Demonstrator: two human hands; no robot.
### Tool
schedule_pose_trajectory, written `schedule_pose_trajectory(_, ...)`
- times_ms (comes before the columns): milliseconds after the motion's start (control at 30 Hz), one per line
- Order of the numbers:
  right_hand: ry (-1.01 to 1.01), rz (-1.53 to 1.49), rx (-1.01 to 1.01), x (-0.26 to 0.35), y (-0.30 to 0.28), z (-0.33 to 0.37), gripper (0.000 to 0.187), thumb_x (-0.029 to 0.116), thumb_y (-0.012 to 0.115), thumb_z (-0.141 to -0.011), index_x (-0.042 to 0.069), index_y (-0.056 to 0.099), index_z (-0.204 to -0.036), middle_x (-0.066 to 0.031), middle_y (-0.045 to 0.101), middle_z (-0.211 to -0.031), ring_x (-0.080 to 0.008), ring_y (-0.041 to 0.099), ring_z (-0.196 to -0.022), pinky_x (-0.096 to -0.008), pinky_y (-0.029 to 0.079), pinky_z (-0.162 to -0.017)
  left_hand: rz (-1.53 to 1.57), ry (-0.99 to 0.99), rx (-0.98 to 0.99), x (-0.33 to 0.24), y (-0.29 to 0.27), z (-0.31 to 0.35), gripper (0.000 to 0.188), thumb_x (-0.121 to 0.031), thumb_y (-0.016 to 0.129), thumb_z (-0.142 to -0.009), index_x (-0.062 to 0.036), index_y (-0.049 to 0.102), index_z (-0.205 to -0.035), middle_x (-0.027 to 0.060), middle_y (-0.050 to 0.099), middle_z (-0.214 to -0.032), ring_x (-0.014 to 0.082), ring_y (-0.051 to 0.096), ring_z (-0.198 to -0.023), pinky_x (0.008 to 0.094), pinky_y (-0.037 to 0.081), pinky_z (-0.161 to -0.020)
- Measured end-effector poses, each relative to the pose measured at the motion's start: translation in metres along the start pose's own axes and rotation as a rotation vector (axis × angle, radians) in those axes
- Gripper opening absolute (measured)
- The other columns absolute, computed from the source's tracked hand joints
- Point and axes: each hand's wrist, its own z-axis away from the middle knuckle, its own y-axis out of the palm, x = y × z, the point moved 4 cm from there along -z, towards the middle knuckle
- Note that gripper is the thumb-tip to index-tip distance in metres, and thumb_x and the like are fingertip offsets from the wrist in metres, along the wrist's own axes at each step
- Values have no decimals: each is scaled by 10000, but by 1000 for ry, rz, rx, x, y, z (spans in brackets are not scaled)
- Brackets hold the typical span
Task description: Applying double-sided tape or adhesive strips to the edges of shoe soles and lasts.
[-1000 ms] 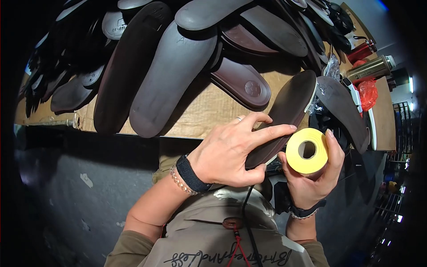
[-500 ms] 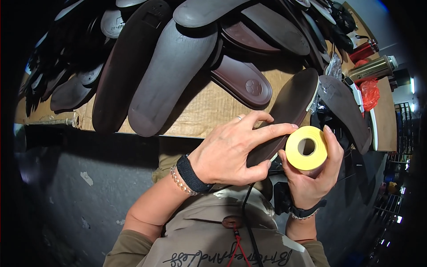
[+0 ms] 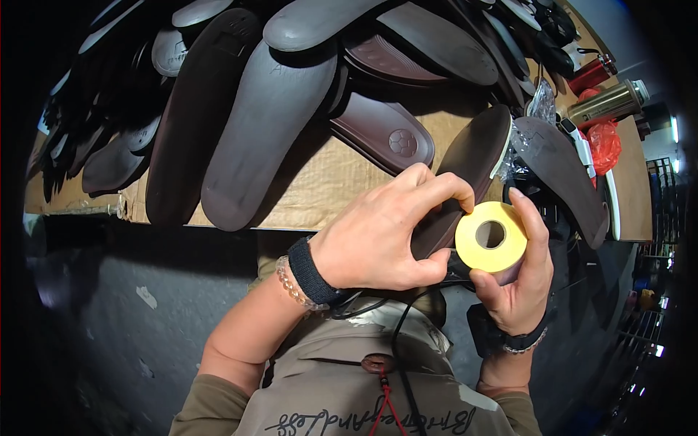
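My right hand [image 3: 525, 280] grips a yellow roll [image 3: 472, 243], fingers and thumb round its outer side. The roll has a hollow core and its flat yellow end faces up; whether it is tape or labels I cannot tell. My left hand [image 3: 385, 240] is beside it on the left. Its index fingertip touches the roll's left edge, while the thumb is spread apart lower down. Behind the left hand a dark brown shoe sole [image 3: 476, 149] with a pale edge lies tilted at the table edge, its lower part partly hidden by the fingers.
Many dark soles [image 3: 273, 131] are piled across the wooden table [image 3: 305, 182]. A maroon sole [image 3: 385, 134] lies near the middle. To the right are another dark sole [image 3: 563, 171], clear plastic wrap [image 3: 520, 149], a red bag [image 3: 603, 149] and a metal flask [image 3: 607, 102].
The roll has shifted slightly left and up in my right hand. My left index finger has curled from straight to bent at the roll's edge. The view has moved a little.
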Motion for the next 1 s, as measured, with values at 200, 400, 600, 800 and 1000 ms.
schedule_pose_trajectory(200, 78, -29, -342, 4, -4, 4, 930, 224, 1014, -587, -10, 578, -1374, -144, 640, -1218, -269, 653, -1078, -372, 527, -951, 44, 4, 4, 1, 2, 2, 556, -169, 760, -737, -122, 618, -1273, 72, 528, -1002, 193, 557, -844, 299, 500, -687)
schedule_pose_trajectory(400, 110, 220, -382, 11, 2, -4, 874, 136, 999, -594, 21, 599, -1362, -136, 630, -1227, -305, 623, -1098, -398, 511, -950, 104, -16, -24, 2, 3, 4, 589, -179, 770, -741, -131, 606, -1305, 68, 528, -1011, 166, 547, -793, 281, 495, -673)
schedule_pose_trajectory(600, 87, 289, -377, 17, 4, -6, 863, 66, 988, -575, 36, 609, -1349, -133, 619, -1216, -308, 622, -1089, -402, 525, -921, 95, -20, -29, 2, 3, 6, 596, -184, 774, -744, -129, 599, -1312, 67, 531, -1016, 163, 550, -769, 279, 499, -672)
schedule_pose_trajectory(800, 71, 357, -353, 20, 6, -9, 864, 66, 989, -571, 48, 611, -1347, -131, 615, -1208, -313, 621, -1080, -409, 530, -905, 95, -16, -37, 3, 3, 6, 598, -185, 772, -746, -122, 596, -1314, 72, 534, -1022, 166, 556, -779, 281, 502, -676)
schedule_pose_trajectory(1000, 70, 381, -342, 24, 4, -11, 852, 71, 982, -580, 65, 615, -1349, -137, 608, -1189, -319, 616, -1068, -406, 532, -889, 85, -25, -39, 4, 4, 4, 602, -192, 763, -750, -93, 557, -1307, 86, 539, -1023, 182, 570, -770, 299, 505, -674)
